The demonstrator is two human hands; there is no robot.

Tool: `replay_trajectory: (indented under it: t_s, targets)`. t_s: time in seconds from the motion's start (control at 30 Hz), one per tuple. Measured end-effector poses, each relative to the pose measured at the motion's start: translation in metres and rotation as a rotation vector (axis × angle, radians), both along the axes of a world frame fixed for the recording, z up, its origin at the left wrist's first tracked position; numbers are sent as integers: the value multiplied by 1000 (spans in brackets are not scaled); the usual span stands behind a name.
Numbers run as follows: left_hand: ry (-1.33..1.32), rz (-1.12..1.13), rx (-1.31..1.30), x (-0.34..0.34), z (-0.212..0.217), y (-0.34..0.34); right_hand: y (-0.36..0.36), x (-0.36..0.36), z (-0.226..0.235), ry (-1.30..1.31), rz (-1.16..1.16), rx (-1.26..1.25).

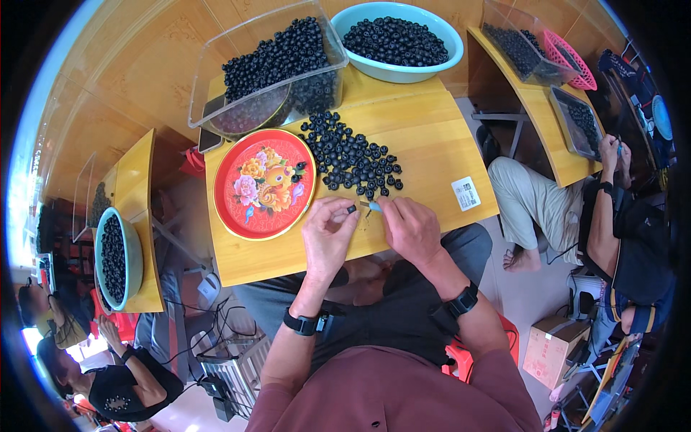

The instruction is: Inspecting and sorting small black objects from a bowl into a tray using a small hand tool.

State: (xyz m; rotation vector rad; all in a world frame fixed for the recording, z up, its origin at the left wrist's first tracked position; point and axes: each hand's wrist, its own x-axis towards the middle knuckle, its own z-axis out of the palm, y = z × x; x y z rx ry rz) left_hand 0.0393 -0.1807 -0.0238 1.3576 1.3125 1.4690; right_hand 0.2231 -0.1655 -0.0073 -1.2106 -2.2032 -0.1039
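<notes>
My left hand (327,236) pinches one small black round piece (351,209) between thumb and fingertips above the table's near edge. My right hand (412,229) grips a small tool with a light blue handle (374,207), its short thin metal end pointing at that piece. Just beyond both hands spreads a loose pile of the same black round pieces (353,158). To the left lies a round red tray (227,216) with a flower pattern, holding a couple of black pieces near its right side. Small dark crumbs lie on the wood below the tool.
At the back of the yellow table (432,144) stand a clear plastic bin (198,93) and a light blue basin (455,50), both full of black pieces. A white label (466,194) sticks to the right side. Other people work at tables left and right.
</notes>
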Motion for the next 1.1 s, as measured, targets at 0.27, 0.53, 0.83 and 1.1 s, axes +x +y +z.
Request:
replay_trajectory:
  t_s: [0.27, 0.53, 0.83, 1.1]
  targets:
    - [7, 11, -37, 2, 10, 0, 0, 0, 1, 1, 6, 5]
    - [125, 8, -110, 6, 8, -2, 0, 2, -1, -24, 62, 32]
    - [129, -8, -120, 5, 9, -2, 0, 2, -1, -24, 81, 25]
    - [-265, -116, -160, 0, -1, -4, 2, 2, -4, -12, 48, -29]
